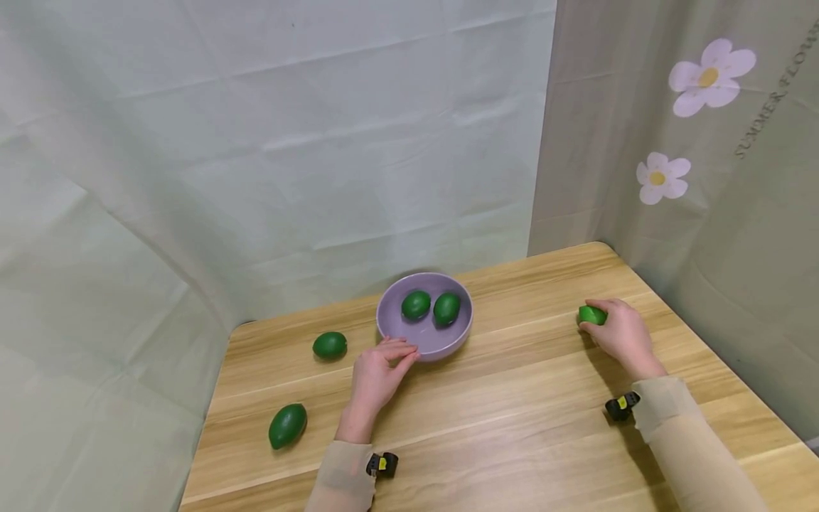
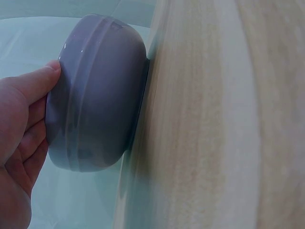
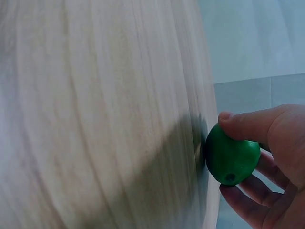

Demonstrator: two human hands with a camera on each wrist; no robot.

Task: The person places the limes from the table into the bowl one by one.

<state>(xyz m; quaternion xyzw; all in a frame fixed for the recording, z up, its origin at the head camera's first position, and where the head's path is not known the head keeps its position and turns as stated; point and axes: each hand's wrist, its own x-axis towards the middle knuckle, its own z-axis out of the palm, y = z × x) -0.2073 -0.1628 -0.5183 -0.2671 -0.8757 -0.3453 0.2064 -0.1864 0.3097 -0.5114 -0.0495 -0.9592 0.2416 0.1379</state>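
Note:
My left hand (image 1: 377,375) pinches the near left rim of a purple bowl (image 1: 425,343), its thumb against the outer wall in the left wrist view. The bowl (image 2: 102,95) stands upright on the table. Inside it lie two dark green limes, one on the left (image 1: 416,305) and one on the right (image 1: 446,309). Over at the table's right side, my right hand (image 1: 622,333) grips another green lime (image 3: 232,155) between thumb and fingers, close to the tabletop. The fingers partly cover this lime in the head view.
Two more limes lie on the wooden table (image 1: 499,419) left of the bowl: one near the bowl (image 1: 330,345), another closer to the front (image 1: 288,426). A pale curtain (image 1: 358,142) hangs along the back edge, and a flowered curtain (image 1: 736,213) on the right.

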